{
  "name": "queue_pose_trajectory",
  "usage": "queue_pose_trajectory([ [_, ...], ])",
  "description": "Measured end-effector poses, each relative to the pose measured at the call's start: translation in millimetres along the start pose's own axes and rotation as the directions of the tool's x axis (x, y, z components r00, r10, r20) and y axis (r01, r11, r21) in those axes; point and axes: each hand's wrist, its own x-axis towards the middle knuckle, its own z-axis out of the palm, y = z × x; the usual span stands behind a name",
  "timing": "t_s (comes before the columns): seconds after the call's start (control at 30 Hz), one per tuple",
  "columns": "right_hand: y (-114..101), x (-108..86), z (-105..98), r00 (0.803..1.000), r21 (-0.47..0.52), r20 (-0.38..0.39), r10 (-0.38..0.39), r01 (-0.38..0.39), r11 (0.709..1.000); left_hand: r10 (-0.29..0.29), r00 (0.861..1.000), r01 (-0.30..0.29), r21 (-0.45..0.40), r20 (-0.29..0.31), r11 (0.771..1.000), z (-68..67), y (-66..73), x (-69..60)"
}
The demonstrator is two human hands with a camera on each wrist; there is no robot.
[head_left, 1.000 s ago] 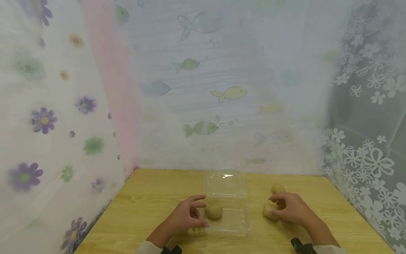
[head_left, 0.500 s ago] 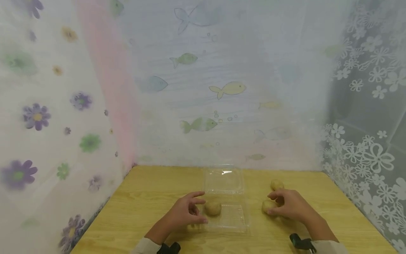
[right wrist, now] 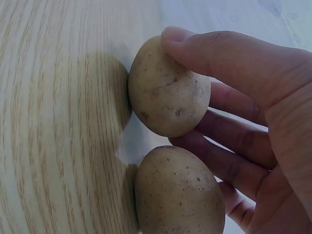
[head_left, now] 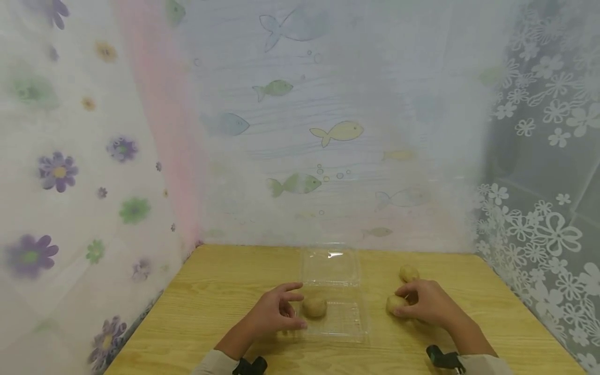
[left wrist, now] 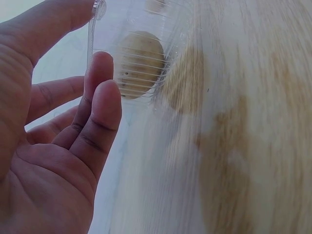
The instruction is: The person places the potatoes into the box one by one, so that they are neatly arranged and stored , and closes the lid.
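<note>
My right hand (head_left: 428, 303) grips a pale brown potato (right wrist: 168, 87) at the table surface, the thumb on one side and fingers curled behind it. A second potato (right wrist: 180, 192) lies just beyond; in the head view this potato (head_left: 409, 273) sits behind the hand. My left hand (head_left: 271, 312) is at the left side of a clear plastic container (head_left: 342, 325), thumb and forefinger spread apart. In the left wrist view the thumb (left wrist: 53, 24) reaches the container's rim, and the other fingers are loosely bent beside its wall. Inside the container's left part rests another potato (head_left: 314, 307).
The container's lid (head_left: 330, 266) is folded back, lying flat behind the base. Light wood table (head_left: 225, 281) extends around it. A fish-print sheet (head_left: 281, 219) closes the back, with flower-print sheets (head_left: 94, 208) along the sides.
Both hands keep nearly the same places. The right hand and its potato have shifted very slightly leftward. The head view has tilted a little. The container and the potato in it look unmoved.
</note>
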Motion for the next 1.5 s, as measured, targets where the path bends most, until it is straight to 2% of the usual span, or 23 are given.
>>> queue_pose_trajectory([
  [0.33, -4, -0.5, -4, 1.000, 0.012, 0.017, 0.021, -0.021, 1.000, 0.000, 1.000, 0.000, -0.017, -0.010, 1.000, 2.9, 1.5, -2.9],
  [0.57, -9, 1.4, -6, 1.000, -0.020, -0.026, -0.004, 0.004, 1.000, 0.002, 1.000, -0.002, -0.019, -0.011, 1.000, 4.2, 3.5, -3.2],
  [0.83, -18, 7.9, -10, 0.999, -0.003, -0.036, -0.008, 0.008, 1.000, -0.007, 1.000, 0.006, -0.028, -0.010, 1.000, 4.6, 3.5, -3.3],
  [0.97, -24, 10.5, -10, 0.997, -0.019, -0.074, -0.020, 0.019, 1.000, 0.000, 1.000, -0.001, -0.026, -0.011, 1.000, 4.7, 3.3, -4.2],
  [1.13, -27, 14.2, -12, 0.994, 0.023, -0.112, -0.010, 0.013, 1.000, 0.006, 1.000, -0.006, -0.031, -0.006, 1.000, 5.4, 4.6, -4.0],
  [1.33, -34, 15.8, -16, 0.994, 0.110, -0.107, 0.016, -0.004, 0.994, 0.004, 1.000, -0.004, -0.035, -0.004, 0.999, 6.5, 8.4, -3.9],
  [1.5, -43, 18.1, -17, 0.993, 0.105, -0.116, -0.037, 0.049, 0.993, 0.004, 1.000, -0.004, -0.019, -0.006, 1.000, 6.4, 8.9, -5.5],
])
